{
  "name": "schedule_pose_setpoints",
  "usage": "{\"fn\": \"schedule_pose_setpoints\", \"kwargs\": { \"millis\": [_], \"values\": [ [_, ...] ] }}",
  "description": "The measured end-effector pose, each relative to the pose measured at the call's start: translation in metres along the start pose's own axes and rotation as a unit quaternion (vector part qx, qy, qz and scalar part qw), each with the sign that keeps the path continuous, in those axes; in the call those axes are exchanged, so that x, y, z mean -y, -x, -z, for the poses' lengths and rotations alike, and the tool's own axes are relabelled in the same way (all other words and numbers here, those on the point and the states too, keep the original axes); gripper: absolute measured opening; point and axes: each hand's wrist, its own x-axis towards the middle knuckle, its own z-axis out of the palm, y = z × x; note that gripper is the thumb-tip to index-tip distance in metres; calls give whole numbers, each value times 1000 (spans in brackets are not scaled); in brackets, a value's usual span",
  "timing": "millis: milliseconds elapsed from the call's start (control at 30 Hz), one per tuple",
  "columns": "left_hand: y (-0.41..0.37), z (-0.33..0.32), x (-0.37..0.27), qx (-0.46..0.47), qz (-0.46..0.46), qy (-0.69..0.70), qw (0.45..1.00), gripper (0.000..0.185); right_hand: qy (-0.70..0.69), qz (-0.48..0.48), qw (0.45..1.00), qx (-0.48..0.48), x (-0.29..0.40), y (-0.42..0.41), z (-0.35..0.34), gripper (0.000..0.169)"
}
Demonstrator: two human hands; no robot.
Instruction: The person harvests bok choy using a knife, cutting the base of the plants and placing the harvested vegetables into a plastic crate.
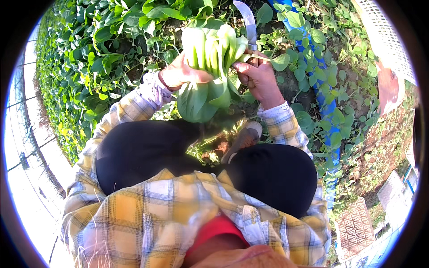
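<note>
A bunch of bok choy is in my left hand, whose thumb lies across the pale stalks. Its cut end points away from me and its broad green leaves hang toward my knees. Beside the bunch, my right hand grips the handle of a knife with a curved metal blade pointing away from me. A single leaf on a thin stalk sticks out to the right, its stalk near the right thumb. The fingers behind the bunch are partly hidden.
Dense leafy greens grow ahead and to the left. A flat blue hose runs along the right through low plants. A white plastic crate stands far right, and a lattice crate lower right. My shoe is between my knees.
</note>
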Motion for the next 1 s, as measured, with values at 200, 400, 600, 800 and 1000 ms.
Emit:
{"fn": "schedule_pose_setpoints", "kwargs": {
  "millis": [200,400,600,800,1000],
  "values": [
    [-27,-28,-8,6,-115,-179,977,48,41,81,994,-57,44,9,-22,29],
    [-55,-19,-40,-15,-50,-273,961,51,70,182,971,-139,113,1,2,15],
    [-144,48,-98,-6,67,-561,825,28,370,9,923,-104,151,-47,12,17],
    [-162,116,-44,126,238,-676,686,40,465,-63,882,-39,117,-116,3,19],
    [-70,126,-53,103,299,-738,597,44,665,30,744,-50,-10,-154,-10,36]
  ]
}}
